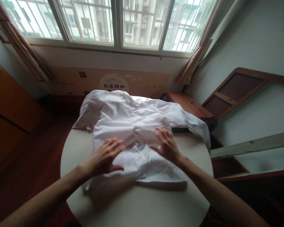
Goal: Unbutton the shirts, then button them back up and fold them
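A white button-up shirt point(115, 110) lies spread front side up on a round pale table point(123, 208), its collar end at the far side. The button strip runs down its middle, and the lower part is creased. One sleeve drapes over the far left, the other over the right edge. My left hand point(106, 157) is over the lower left of the shirt, fingers stretched out and thumb apart. Over the right front, my right hand point(164, 143) is spread too, slightly blurred. Whether either palm presses on the cloth I cannot tell.
A dark ridged strip point(180, 130) shows beside the shirt's right side. Behind the table stand a large printed cardboard panel point(142, 78) and a barred window point(92, 22). A brown wooden bench point(191, 104) is at back right, and an orange cabinet point(11, 107) at left.
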{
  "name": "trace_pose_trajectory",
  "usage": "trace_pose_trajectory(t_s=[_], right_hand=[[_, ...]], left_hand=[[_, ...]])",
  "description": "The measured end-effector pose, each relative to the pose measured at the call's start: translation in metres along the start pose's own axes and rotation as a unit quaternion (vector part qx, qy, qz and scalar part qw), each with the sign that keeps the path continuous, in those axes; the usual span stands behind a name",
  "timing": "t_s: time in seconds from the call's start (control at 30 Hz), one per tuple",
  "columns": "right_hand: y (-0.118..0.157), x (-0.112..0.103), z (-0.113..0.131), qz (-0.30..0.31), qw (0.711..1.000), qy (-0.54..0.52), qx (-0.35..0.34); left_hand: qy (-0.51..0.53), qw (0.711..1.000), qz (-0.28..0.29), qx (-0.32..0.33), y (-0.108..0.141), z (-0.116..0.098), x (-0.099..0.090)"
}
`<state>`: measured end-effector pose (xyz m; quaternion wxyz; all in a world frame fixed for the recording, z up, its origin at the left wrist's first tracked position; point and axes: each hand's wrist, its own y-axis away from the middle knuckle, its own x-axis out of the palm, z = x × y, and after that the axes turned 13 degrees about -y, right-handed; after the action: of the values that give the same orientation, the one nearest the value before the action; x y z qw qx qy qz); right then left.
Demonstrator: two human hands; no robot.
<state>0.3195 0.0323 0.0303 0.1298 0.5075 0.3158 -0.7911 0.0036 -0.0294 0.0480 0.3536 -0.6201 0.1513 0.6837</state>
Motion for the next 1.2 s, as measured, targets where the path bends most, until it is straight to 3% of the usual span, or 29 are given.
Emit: trace_pose_trajectory(t_s=[0.07, 0.13, 0.2, 0.27, 0.33, 0.4, 0.5, 0.57, 0.63, 0.73, 0.87, 1.0, 1.2], right_hand=[[0.036, 0.009, 0.025, 0.111, 0.988, -0.066, -0.089], [0.065, 0.018, 0.042, 0.174, 0.971, -0.115, -0.120], [0.082, 0.024, 0.049, 0.165, 0.968, -0.149, -0.118], [0.089, 0.024, 0.050, 0.119, 0.968, -0.186, -0.121], [0.092, 0.014, 0.047, 0.080, 0.962, -0.233, -0.122], [0.092, -0.006, 0.043, 0.080, 0.954, -0.276, -0.083], [0.092, -0.037, 0.041, 0.158, 0.935, -0.319, 0.002], [0.088, -0.044, 0.046, 0.193, 0.930, -0.308, 0.045], [0.078, -0.038, 0.059, 0.179, 0.948, -0.250, 0.080], [0.052, -0.013, 0.083, 0.133, 0.977, -0.141, 0.086], [0.021, 0.019, 0.106, 0.142, 0.982, -0.052, 0.112], [0.017, 0.037, 0.111, 0.198, 0.969, -0.025, 0.146], [0.007, 0.044, 0.094, 0.157, 0.976, -0.058, 0.141]], left_hand=[[0.046, 0.996, 0.031, 0.069, 0.021, -0.024, 0.009], [0.071, 0.992, 0.042, 0.095, 0.035, -0.036, 0.020], [0.097, 0.989, 0.030, 0.108, 0.041, -0.039, 0.027], [0.135, 0.985, 0.020, 0.104, 0.043, -0.036, 0.024], [0.186, 0.979, 0.025, 0.075, 0.044, -0.028, 0.009], [0.240, 0.968, 0.057, 0.038, 0.046, -0.019, -0.016], [0.301, 0.942, 0.145, 0.029, 0.049, -0.011, -0.048], [0.315, 0.929, 0.193, 0.034, 0.044, -0.014, -0.053], [0.288, 0.935, 0.207, -0.010, 0.033, -0.024, -0.043], [0.176, 0.960, 0.182, -0.117, 0.009, -0.041, -0.013], [0.079, 0.976, 0.159, -0.128, -0.013, -0.048, 0.020], [0.071, 0.979, 0.156, -0.106, -0.017, -0.041, 0.031], [0.033, 0.974, 0.160, -0.158, -0.030, -0.027, 0.030]])
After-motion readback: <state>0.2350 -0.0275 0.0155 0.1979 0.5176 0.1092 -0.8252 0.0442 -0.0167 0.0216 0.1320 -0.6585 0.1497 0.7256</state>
